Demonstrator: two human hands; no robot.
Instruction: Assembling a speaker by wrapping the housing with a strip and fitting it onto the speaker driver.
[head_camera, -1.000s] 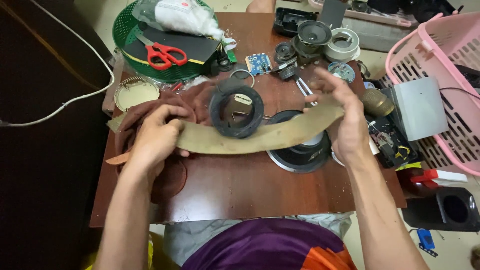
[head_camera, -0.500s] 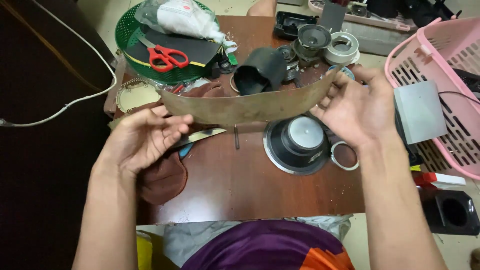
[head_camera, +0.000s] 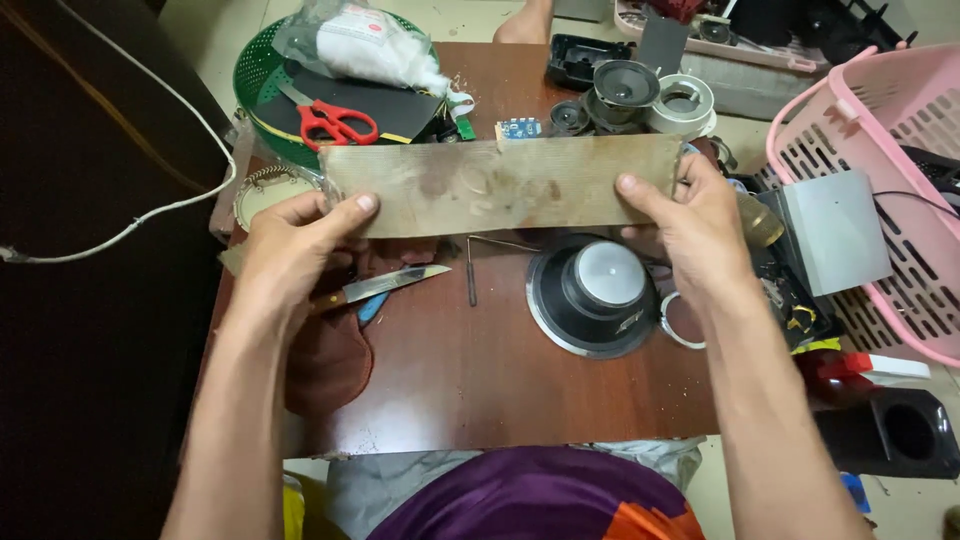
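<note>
Worn tan strip (head_camera: 500, 185) stretched flat, left hand (head_camera: 290, 255) and right hand (head_camera: 690, 225) grip clamped on its ends

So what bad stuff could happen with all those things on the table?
A knife lies bare on the table just below the left hand; lowering that hand carelessly might bring it onto the blade. The stained strip is stretched flat between the left hand and the right hand, each holding one end, so a hard tug could tear it. The speaker sits face down right under the strip; a dropped hand might knock it.
</note>
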